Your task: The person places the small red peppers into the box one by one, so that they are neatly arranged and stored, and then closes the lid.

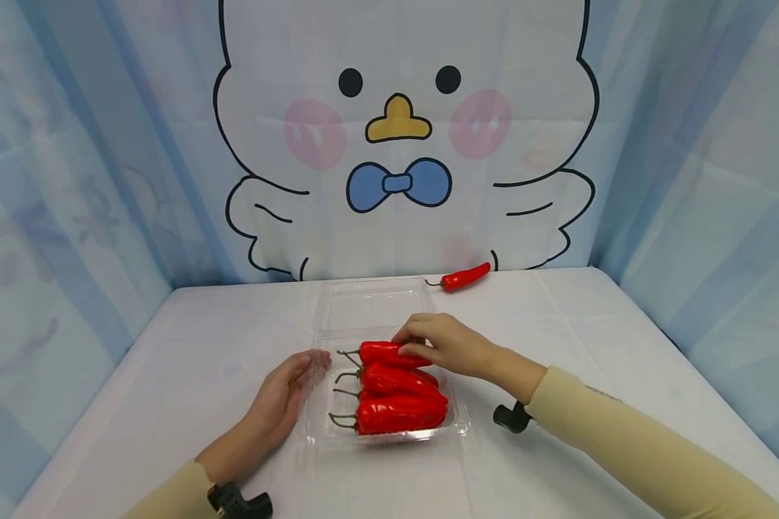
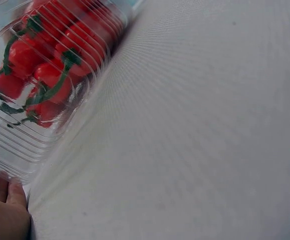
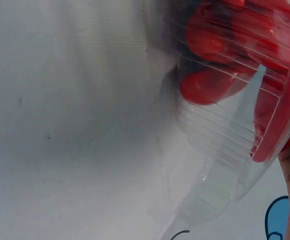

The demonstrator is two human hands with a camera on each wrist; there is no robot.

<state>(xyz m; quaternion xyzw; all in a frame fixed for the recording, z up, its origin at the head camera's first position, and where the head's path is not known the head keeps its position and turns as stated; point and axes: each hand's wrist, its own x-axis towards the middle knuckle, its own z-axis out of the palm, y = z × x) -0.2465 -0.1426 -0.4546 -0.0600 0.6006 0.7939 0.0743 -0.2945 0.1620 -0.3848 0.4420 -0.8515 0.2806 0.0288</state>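
A clear plastic clamshell box (image 1: 319, 425) lies open on the table, with several glossy red chili peppers (image 1: 399, 416) side by side in its base, green stems toward the left. My right hand (image 1: 451, 344) pinches the rearmost pepper (image 1: 378, 353) near its right end, over the far part of the base. Along the box's left wall my left hand (image 1: 279, 404) rests with fairly straight fingers touching the plastic. The left wrist view shows these fingertips (image 2: 16, 187) at the ribbed corner of the box, stems visible through the wall.
One more red chili pepper (image 1: 465, 277) lies at the table's far edge, right of the raised clear lid (image 1: 371, 306). A white cloth covers the table (image 1: 558, 447). Behind hangs a curtain (image 1: 399, 238) with a cartoon bird, and blue curtains flank both sides.
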